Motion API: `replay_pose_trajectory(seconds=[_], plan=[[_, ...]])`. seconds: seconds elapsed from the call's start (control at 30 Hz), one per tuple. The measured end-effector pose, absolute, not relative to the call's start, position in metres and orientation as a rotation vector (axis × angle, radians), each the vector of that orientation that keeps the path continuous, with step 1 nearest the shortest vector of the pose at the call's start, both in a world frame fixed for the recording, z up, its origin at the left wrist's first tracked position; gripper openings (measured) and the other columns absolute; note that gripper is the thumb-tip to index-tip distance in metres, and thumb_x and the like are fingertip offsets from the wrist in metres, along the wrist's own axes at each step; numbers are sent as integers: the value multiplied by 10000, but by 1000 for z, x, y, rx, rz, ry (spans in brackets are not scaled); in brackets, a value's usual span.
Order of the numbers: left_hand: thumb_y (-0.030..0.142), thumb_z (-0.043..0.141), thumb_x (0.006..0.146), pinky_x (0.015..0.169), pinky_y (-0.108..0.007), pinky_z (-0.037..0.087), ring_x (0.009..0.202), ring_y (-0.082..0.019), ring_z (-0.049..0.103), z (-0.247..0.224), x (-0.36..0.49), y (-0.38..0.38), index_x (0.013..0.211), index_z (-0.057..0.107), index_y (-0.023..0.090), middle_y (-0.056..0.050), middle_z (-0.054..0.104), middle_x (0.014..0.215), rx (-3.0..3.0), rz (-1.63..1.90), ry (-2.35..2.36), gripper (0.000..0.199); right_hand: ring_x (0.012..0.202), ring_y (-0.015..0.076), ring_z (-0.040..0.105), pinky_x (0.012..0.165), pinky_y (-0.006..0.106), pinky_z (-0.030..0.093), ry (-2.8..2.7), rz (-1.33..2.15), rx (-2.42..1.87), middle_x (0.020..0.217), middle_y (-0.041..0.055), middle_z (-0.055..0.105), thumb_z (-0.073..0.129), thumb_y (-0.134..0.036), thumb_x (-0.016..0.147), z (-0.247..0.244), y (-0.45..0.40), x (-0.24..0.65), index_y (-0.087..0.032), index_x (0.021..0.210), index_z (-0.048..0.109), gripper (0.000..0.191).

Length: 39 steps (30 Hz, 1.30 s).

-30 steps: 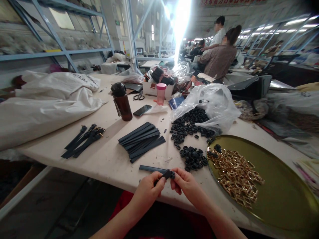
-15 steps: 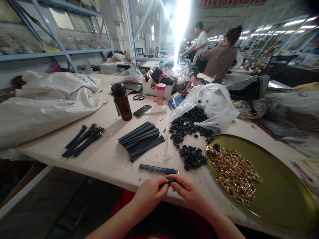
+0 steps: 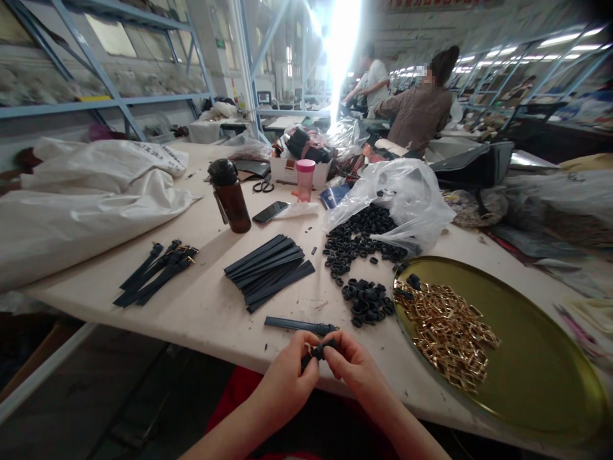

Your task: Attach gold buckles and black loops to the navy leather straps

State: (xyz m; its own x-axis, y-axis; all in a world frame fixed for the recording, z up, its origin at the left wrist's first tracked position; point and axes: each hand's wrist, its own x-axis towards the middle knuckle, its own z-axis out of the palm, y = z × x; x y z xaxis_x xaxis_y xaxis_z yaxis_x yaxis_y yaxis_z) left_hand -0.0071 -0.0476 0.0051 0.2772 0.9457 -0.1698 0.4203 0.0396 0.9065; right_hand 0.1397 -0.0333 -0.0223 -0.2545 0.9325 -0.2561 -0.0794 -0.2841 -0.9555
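At the table's near edge my left hand and my right hand pinch a small dark strap piece between them, fingertips close together. Fingers cover much of it. Just beyond them lies one dark strap with a buckle end. Farther out is a fanned pile of flat black strips. Several buckled straps rest to the left. Black loops are heaped right of the strips, some under a clear plastic bag. Gold buckles fill the left part of a round gold tray.
Across the table stand a brown bottle, a phone, scissors, a pink-lidded cup and a full box. White sacks cover the left side. Two people are in the background.
My fingers have shifted around the small strap piece, and more of it shows between them. The view has moved slightly. The things on the table lie as before.
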Motion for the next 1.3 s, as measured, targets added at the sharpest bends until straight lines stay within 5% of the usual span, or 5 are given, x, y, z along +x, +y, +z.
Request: replay_pose_trajectory(seconds=[0.3,0.57,0.83,1.1,1.3], plan=[[145,378,801,603,-211,374,606,-103,487,7,-11,-48,1072,406,176,39,539,672,1458,636,1228,275,508,87,422,519,210,346,-928,1764,-1026,552,-42,470,435,-561,803,-24,-46,145,-171,790,535,402],[335,512,780,563,-211,362,597,-118,515,1,-13,-48,1053,433,185,45,551,656,1482,574,1335,322,445,47,371,455,175,262,-853,2084,-975,582,-59,482,617,-491,714,-31,-53,145,-167,923,519,398],[374,546,730,501,-212,305,552,-119,473,-1,-14,-48,809,514,184,46,537,609,1620,421,1510,208,450,39,357,457,163,252,-696,2234,-863,561,-57,465,685,-442,671,-40,-56,143,-158,768,494,355],[282,564,719,633,-223,387,711,-136,533,9,-15,-49,785,561,161,13,602,746,1431,499,1285,138,552,74,428,546,185,326,-636,2106,-835,591,-41,488,688,-388,678,-36,-57,148,-167,675,461,317],[241,565,703,563,-202,375,606,-91,484,6,-15,-50,812,528,148,38,542,681,1106,586,1128,149,507,77,414,524,196,349,-893,1631,-1245,542,-65,456,631,-410,709,-40,-50,144,-189,655,412,317]])
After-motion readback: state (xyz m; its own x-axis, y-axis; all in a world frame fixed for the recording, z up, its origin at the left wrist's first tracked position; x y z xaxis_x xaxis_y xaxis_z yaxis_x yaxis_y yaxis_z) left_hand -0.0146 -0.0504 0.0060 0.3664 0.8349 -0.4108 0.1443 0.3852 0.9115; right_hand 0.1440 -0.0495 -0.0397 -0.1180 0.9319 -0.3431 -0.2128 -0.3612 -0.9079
